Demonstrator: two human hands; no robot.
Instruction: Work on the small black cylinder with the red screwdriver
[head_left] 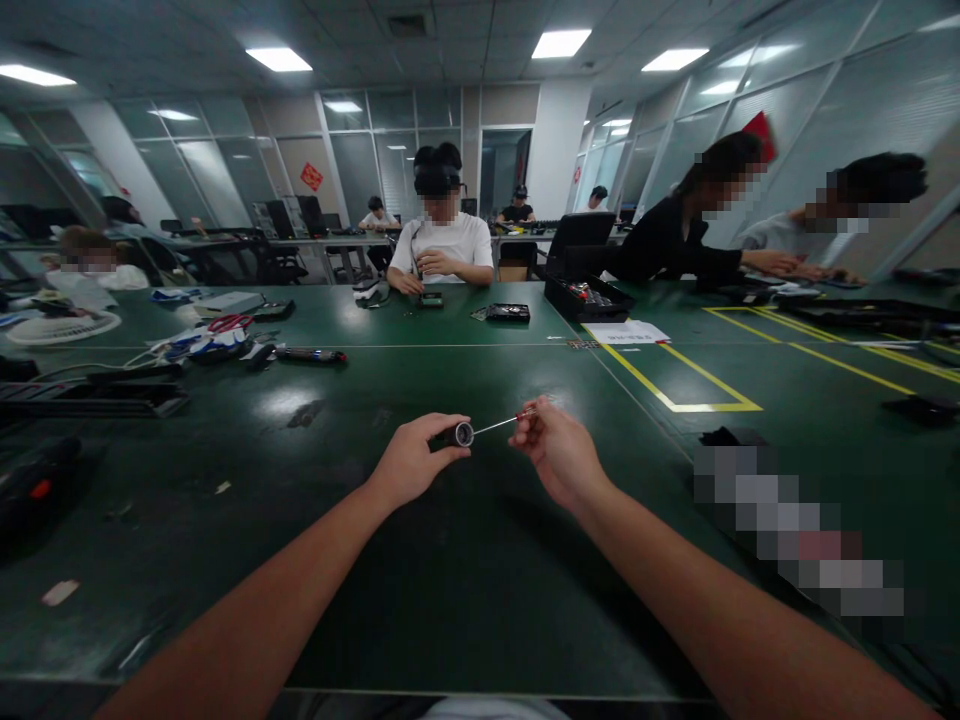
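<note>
Taking the small cylinder (463, 434) held over the green table (300, 560) as the landmark and reading from the left: far to its left, near the table edge, lie dark trays (90, 398). Beyond them, further back, sits a tangle of cables and tools (210, 340) with red-handled scissors on top. A dark pen-like tool (309, 355) lies up and left of the cylinder, well apart from it.

The left hand (411, 462) is clenched around the cylinder. Thumb and fingers wrap its dark body so that its open, ringed end faces the other hand, which looks like a way of keeping it steady and square to the tool. The cylinder is held just above the table, not resting on it, about midway between the two hands.

Just right of it, the right hand (559, 452) pinches the red handle of a thin screwdriver (501, 424). The shaft runs leftward and its tip sits at the cylinder's open end. Whether the tip is inside cannot be told. The fingertip pinch suits fine, light turning.

Behind the cylinder, across the table, a person in a white shirt (441, 248) works seated. To the right and back stand a black toolbox (587, 297) and yellow floor-style tape (675, 385) on the table.
</note>
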